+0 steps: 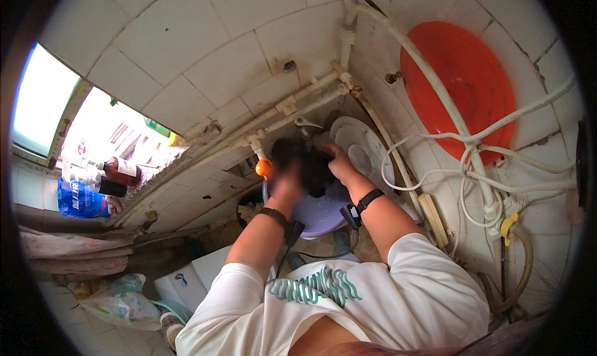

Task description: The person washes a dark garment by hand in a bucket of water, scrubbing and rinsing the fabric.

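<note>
A dark, bunched mass, perhaps cloth (317, 169), hangs over a light purple plastic basin (326, 211), below a metal tap (305, 125). My left hand (287, 183) is blurred against the dark mass, and its fingers cannot be made out. On the other side of the mass, my right hand (340, 162) touches its edge, one finger pointing towards the tap; the remaining fingers are partly hidden. Dark straps with small black devices are on both wrists.
An orange knob (263, 167) is on the pipe left of the basin. A pale round basin (366, 146) leans at the right. A red basin (459, 90) hangs behind white hoses (433, 76). Bottles (121, 170) crowd the window ledge; a filled plastic bag (121, 304) lies lower left.
</note>
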Demonstrator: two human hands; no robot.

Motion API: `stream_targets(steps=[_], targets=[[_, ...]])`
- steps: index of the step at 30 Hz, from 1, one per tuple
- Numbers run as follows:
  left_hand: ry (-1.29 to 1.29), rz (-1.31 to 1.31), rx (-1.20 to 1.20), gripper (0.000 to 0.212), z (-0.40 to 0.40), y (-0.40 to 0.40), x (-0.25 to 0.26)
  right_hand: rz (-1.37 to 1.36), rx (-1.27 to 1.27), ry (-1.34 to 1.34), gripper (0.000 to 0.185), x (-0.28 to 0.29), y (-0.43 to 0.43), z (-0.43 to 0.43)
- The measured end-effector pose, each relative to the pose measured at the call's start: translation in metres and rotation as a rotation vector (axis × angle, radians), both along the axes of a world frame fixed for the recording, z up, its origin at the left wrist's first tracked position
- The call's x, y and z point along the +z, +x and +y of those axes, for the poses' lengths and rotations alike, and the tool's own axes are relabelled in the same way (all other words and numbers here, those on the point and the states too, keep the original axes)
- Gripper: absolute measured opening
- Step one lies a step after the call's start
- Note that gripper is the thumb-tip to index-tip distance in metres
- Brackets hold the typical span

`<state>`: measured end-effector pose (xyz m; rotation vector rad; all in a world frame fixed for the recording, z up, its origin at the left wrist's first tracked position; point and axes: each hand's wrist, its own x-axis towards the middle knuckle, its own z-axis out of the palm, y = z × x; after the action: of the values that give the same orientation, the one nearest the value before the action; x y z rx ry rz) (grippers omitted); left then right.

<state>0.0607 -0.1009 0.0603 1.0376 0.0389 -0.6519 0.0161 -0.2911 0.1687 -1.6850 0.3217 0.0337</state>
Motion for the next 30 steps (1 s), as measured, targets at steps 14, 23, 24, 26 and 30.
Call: stream_targets(steps=[14,23,24,26,30], targets=[[0.551,0.539,-0.134,0.057,0.004,-0.030,0.140,0.235,-0.174,-0.305,0.057,-0.009,-0.011,-0.008],[0.589,-0.038,-0.121,0.071,-0.025,-0.057,0.184,-0.346,0.281,-0.371,0.033,0.096,0.002,-0.027],[0.522,-0.107,-0.101,0.071,-0.032,-0.058,0.192,-0.407,0.425,-0.384,0.032,0.101,0.001,-0.031],[0.549,-0.120,-0.189,0.068,-0.035,-0.041,0.169,-0.457,0.507,-0.380,0.031,0.103,0.004,-0.029],[0.592,-0.141,-0.256,0.055,-0.032,-0.030,0.152,-0.487,0.544,-0.289,0.037,0.097,0.004,-0.025]])
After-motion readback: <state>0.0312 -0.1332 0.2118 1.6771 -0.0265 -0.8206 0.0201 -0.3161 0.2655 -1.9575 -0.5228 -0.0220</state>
